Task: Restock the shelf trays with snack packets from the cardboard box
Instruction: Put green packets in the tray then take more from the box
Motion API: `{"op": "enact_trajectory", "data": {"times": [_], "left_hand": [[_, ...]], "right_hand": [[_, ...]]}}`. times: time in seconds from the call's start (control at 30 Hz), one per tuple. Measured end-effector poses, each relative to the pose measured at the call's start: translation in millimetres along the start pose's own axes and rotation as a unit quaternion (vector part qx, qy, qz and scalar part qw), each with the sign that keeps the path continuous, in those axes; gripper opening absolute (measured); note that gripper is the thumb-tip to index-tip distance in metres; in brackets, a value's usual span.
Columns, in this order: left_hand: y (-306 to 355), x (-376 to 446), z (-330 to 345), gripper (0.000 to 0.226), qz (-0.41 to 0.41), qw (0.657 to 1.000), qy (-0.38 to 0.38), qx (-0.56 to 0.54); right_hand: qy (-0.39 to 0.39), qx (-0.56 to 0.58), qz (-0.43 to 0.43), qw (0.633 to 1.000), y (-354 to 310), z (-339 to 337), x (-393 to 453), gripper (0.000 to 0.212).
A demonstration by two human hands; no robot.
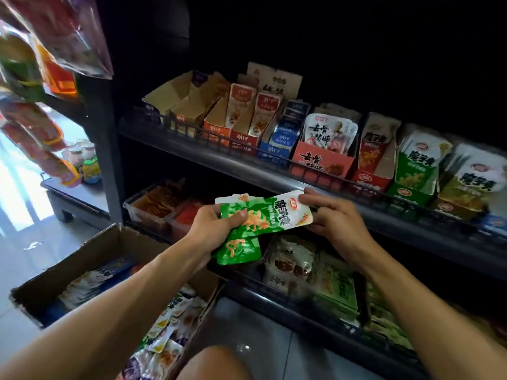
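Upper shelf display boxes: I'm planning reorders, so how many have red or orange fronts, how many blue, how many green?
Red or orange boxes: 4
Blue box: 1 (a blue patch at the far right edge is too blurred to count)
Green box: 1
Total: 6
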State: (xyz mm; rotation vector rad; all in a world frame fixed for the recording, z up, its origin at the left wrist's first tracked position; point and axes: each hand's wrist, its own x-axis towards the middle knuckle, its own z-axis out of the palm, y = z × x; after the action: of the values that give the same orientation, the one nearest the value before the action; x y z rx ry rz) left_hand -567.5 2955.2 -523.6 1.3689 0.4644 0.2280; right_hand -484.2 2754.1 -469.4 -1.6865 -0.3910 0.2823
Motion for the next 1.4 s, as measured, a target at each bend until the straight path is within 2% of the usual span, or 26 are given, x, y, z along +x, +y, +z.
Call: {"op": "enact_trajectory", "data": {"times": [0.13,0.2,0.37,0.53,0.67,0.8,0.93,1.03,1.13,1.27,1.4], "left_hand": [[19.9,-12.1,19.9,0.004,0.058,0.998,0.004,0.005],[31.1,-18.4,26.8,0.004,0.083,0.996,-0.013,0.028],[56.0,-36.1,51.9,0.018,0.133,0.983,-0.091,0.089],[70.4,-44.1,92.1,0.018,0.162,0.966,-0.132,0.155],[73.2,-43.5,127.4,0.03,0.169,0.954,-0.153,0.195],[73.2,-30.9,157.8,0.019,0.197,0.948,-0.121,0.219],[75.0,-20.3,185.7,0.021,0.188,0.95,-0.138,0.209],[76.0,-13.4,201.3,0.025,0.199,0.943,-0.153,0.217],[77.1,-5.2,212.3,0.028,0.197,0.944,-0.162,0.209],[79.3,4.4,215.9,0.028,0.189,0.946,-0.157,0.209],[80.3,9.7,213.0,0.028,0.184,0.946,-0.153,0.219]], "right_hand": [[0.014,-0.004,0.007,1.0,-6.7,-10.0,-11.9,0.051],[0.024,-0.025,0.013,0.999,-12.2,-15.2,-15.6,0.046],[0.082,-0.017,-0.006,0.996,-36.8,-43.9,-25.8,0.023],[0.07,-0.047,-0.017,0.996,-56.9,-78.1,-40.9,0.028],[0.114,-0.12,-0.047,0.985,-72.3,-122.7,-46.9,0.025],[0.175,-0.225,-0.081,0.955,-96.7,-178.3,-41.0,0.027],[0.212,-0.33,-0.125,0.911,-113.8,-220.8,-24.0,0.034],[0.206,-0.421,-0.161,0.869,-124.3,-235.5,-5.0,0.035],[0.206,-0.496,-0.167,0.827,-130.0,-240.6,20.0,0.05],[0.187,-0.571,-0.133,0.788,-124.0,-236.1,48.1,0.07],[0.158,-0.629,-0.103,0.754,-116.5,-227.1,65.2,0.072]]}}
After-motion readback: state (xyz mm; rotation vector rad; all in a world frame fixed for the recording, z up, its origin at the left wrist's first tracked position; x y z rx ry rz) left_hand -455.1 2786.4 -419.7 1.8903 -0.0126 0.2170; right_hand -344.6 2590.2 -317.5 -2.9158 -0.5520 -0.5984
